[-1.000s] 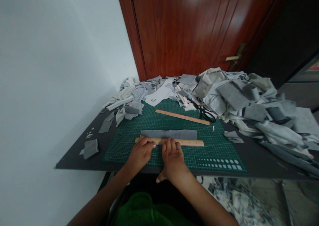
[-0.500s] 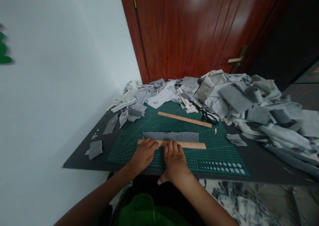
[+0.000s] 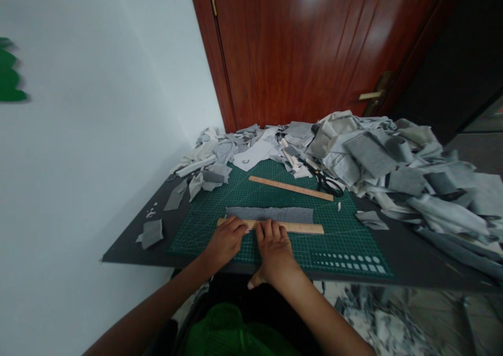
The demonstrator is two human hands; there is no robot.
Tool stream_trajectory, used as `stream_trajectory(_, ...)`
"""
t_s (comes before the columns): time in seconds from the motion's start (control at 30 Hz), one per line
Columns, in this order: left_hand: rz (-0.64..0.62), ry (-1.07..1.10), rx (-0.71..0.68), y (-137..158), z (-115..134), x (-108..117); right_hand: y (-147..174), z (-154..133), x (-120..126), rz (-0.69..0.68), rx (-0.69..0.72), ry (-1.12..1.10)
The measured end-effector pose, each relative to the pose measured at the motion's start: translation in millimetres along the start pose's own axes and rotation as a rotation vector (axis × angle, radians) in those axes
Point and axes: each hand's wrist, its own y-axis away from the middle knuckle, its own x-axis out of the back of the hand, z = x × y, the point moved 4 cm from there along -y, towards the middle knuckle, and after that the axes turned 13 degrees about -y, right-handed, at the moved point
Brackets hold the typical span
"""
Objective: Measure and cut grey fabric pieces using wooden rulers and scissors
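A wooden ruler (image 3: pixel 302 227) lies across the green cutting mat (image 3: pixel 346 241), along the near side of a grey fabric strip (image 3: pixel 275 214). My left hand (image 3: pixel 227 242) is closed over the ruler's left part, its fingers curled together and the fingertips pressed on the wood. Whether something small is also pinched there, I cannot tell. Beside it, my right hand (image 3: pixel 274 251) rests with fingers stretched flat onto the ruler's middle. Its thumb is spread out toward the table's near edge. The strip's near edge is partly hidden by the ruler and hands.
A second wooden ruler (image 3: pixel 291 188) lies slantwise farther back, with black-handled scissors (image 3: pixel 329 184) at its right end. Heaped fabric scraps (image 3: pixel 377 157) cover the right and back of the dark table (image 3: pixel 408 256). Small grey pieces (image 3: pixel 152 233) lie at the left.
The view has shifted very slightly. Both hands stay on the ruler, and the strip lies as before.
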Motion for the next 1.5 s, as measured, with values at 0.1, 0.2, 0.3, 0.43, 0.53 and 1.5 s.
stream_trajectory(0.1,-0.023,-0.054,-0.037,0,1,0,-1,0,0,0.009,-0.002,0.007)
stream_trajectory(0.2,-0.057,-0.152,-0.083,-1,3,2,-1,0,2,-0.008,0.005,0.008)
stream_trajectory(0.3,-0.092,-0.257,-0.133,-4,7,4,-1,0,4,-0.030,0.003,0.020)
stream_trajectory(0.43,-0.097,-0.347,-0.164,-5,9,6,0,0,4,-0.048,-0.005,0.035)
stream_trajectory(0.53,-0.089,-0.370,-0.167,-2,5,6,1,1,4,-0.045,-0.013,0.042)
stream_trajectory(1.5,0.230,-0.090,-0.115,42,-66,13,4,0,8,-0.050,-0.017,0.056)
